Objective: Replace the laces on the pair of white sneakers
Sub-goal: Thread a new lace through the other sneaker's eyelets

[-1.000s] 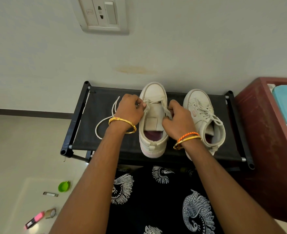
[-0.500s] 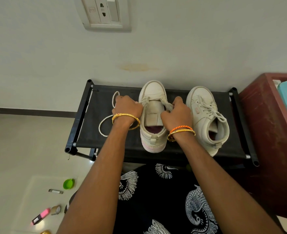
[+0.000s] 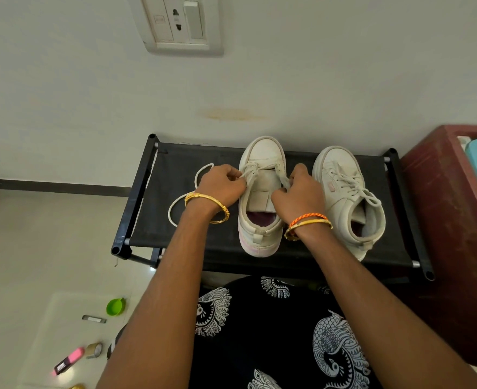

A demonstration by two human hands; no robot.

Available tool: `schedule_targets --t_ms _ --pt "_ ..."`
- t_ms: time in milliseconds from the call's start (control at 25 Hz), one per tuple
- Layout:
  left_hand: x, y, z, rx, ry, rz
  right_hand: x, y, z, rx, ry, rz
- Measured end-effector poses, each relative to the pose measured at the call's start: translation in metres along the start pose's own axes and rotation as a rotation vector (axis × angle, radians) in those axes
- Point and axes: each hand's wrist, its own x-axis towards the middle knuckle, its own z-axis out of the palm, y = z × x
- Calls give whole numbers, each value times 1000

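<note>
Two sneakers stand side by side on the rack point(image 3: 310, 265): left sneaker point(image 3: 262, 153), right sneaker point(image 3: 341, 203). A loose lace point(image 3: 175, 204) lies left of both.

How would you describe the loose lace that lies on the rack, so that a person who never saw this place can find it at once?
Find the black fabric-topped rack against the wall, where two white sneakers stand. On its left part, beside the left hand, lies the loose lace, a pale cord curled in open loops on the fabric. Unlike the other laces, it is threaded through no shoe.
</note>
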Motion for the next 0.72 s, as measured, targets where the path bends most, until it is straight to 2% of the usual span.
schedule_targets --t_ms 160,280,360,440,480,560,600,640,720 --pt "-3 7 1 -42 -24 3 0 6 -1 12 0 4" --pt "-8 22 -7 -491 27 1 2 5 -2 23 -19 -8" --pt "-13 34 -12 -733 -7 55 2 5 -2 -1 -52 -2" --pt "-21 43 -15 -766 -29 135 1 1 -2 -3 -34 -30" --pt "-24 45 -15 -771 -44 163 -1 -2 -3 22 29 -101" --pt "-28 48 -16 -829 -127 173 -8 -12 -5 158 167 -284" --pt "-29 48 -16 -867 -174 183 -11 -18 -6 264 180 -339" --pt "-29 49 -16 -902 -205 204 -15 -24 -7 387 123 -345" --pt "-28 49 -15 -900 -200 240 -21 -32 -9 625 -94 -250"
